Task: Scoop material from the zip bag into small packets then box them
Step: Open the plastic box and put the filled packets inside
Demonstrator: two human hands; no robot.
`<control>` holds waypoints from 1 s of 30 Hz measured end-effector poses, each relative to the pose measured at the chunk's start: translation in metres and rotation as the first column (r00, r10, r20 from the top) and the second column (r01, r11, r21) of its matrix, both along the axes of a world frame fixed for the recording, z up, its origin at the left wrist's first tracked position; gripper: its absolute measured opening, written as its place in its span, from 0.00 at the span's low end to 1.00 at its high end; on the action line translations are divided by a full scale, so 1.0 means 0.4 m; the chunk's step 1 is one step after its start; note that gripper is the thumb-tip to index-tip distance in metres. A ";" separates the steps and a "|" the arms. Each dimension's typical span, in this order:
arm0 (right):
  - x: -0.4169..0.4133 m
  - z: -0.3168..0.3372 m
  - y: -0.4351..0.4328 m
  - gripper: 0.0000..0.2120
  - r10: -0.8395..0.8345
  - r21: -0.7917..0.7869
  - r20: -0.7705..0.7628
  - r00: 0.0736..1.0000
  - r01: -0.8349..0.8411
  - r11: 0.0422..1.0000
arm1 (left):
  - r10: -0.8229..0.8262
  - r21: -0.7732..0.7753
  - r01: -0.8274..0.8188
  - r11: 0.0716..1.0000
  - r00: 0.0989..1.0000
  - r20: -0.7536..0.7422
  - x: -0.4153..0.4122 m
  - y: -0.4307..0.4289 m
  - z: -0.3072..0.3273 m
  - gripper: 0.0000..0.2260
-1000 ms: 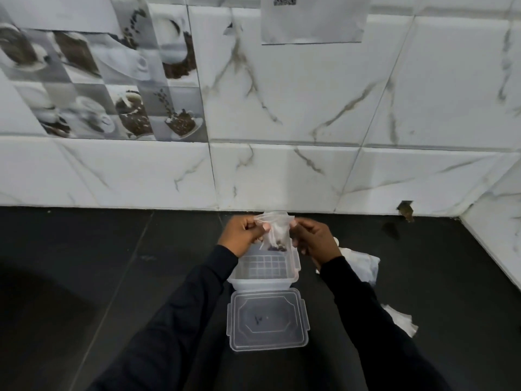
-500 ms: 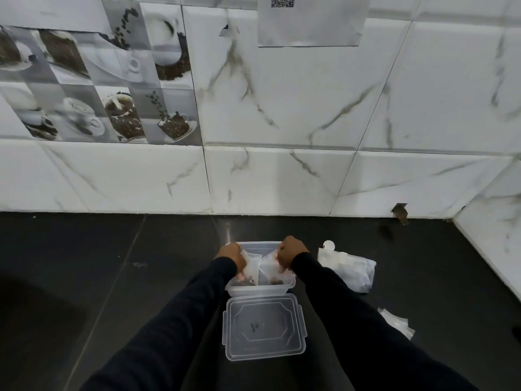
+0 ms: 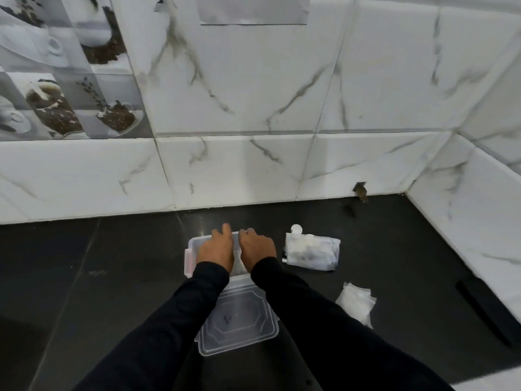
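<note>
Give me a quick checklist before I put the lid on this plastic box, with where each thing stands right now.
1. Box open and upright on the counter: ok. The clear box sits flat against the dark counter.
2. Packet down inside the box: cannot tell. The left hand and right hand are pressed flat over the opening and hide what lies under them.
3. Lid within reach: ok. The clear lid lies just in front of the box, between the sleeves.
4. Lid clean: not ok. A few dark specks sit on its middle.
5. Hands free to take the lid: not ok. Both are on the box.
6. Zip bag out of the way: ok. The zip bag lies to the right, apart from the box.
</note>
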State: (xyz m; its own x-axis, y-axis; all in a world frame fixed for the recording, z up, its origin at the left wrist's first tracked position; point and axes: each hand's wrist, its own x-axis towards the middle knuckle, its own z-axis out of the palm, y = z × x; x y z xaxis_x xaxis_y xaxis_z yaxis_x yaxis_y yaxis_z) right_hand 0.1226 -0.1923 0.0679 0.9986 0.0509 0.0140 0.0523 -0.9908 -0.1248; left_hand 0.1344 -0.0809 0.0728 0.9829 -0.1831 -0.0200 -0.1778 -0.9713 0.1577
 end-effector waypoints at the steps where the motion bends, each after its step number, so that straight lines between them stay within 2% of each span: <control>1: -0.017 0.002 -0.022 0.09 -0.062 0.080 0.041 0.997 0.058 0.995 | -0.010 -0.054 0.011 0.998 1.000 0.018 -0.007 -0.024 0.008 0.17; 3: -0.069 -0.007 -0.084 0.04 -0.201 0.217 0.076 0.977 0.181 0.959 | -0.067 -0.148 0.076 0.986 0.996 0.065 -0.033 -0.083 0.028 0.13; 6: -0.191 -0.063 -0.242 0.07 -0.485 0.327 0.099 0.869 0.432 0.841 | -0.276 -0.170 0.281 0.945 0.960 0.054 -0.101 -0.209 0.010 0.08; 8: -0.285 -0.111 -0.348 0.07 -0.677 0.440 0.035 0.735 0.597 0.671 | -0.372 -0.209 0.357 0.911 0.928 -0.036 -0.149 -0.292 -0.025 0.09; 9: -0.332 -0.122 -0.387 0.08 -0.747 0.535 -0.040 0.663 0.646 0.545 | -0.400 -0.255 0.363 0.896 0.910 -0.112 -0.173 -0.333 -0.049 0.09; 11: -0.412 -0.154 -0.459 0.08 -0.847 0.605 -0.166 0.504 0.731 0.316 | -0.434 -0.368 0.325 0.871 0.860 -0.268 -0.221 -0.411 -0.095 0.12; 14: -0.490 -0.188 -0.517 0.12 -0.867 0.567 -0.311 0.388 0.808 0.159 | -0.463 -0.479 0.236 0.846 0.771 -0.438 -0.277 -0.485 -0.152 0.20; 17: -0.521 -0.206 -0.539 0.14 -0.813 0.566 -0.437 0.385 0.820 0.084 | -0.427 -0.556 0.105 0.824 0.761 -0.489 -0.300 -0.533 -0.182 0.21; 19: -0.528 -0.211 -0.549 0.12 -0.792 0.574 -0.457 0.406 0.814 0.086 | -0.392 -0.569 0.033 0.822 0.757 -0.522 -0.302 -0.556 -0.186 0.17; 23: -0.538 -0.207 -0.562 0.08 -0.781 0.649 -0.421 0.461 0.755 0.095 | -0.359 -0.524 0.033 0.851 0.765 -0.535 -0.292 -0.574 -0.193 0.08; 25: -0.538 -0.200 -0.571 0.10 -0.788 0.674 -0.408 0.461 0.734 0.081 | -0.358 -0.515 0.050 0.856 0.776 -0.519 -0.285 -0.571 -0.194 0.06; 30: -0.513 -0.210 -0.588 0.13 -0.724 0.649 -0.512 0.462 0.760 0.027 | -0.382 -0.575 0.024 0.818 0.770 -0.511 -0.282 -0.566 -0.198 0.13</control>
State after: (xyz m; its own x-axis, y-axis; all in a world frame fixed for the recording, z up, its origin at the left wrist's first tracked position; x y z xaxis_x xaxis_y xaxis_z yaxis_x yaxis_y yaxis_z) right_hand -0.0826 -0.4276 -0.0161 0.4940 -0.7315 -0.4699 -0.6724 0.0212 -0.7399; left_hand 0.0215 -0.3071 -0.0063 0.7399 -0.5336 -0.4096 -0.0594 -0.6583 0.7504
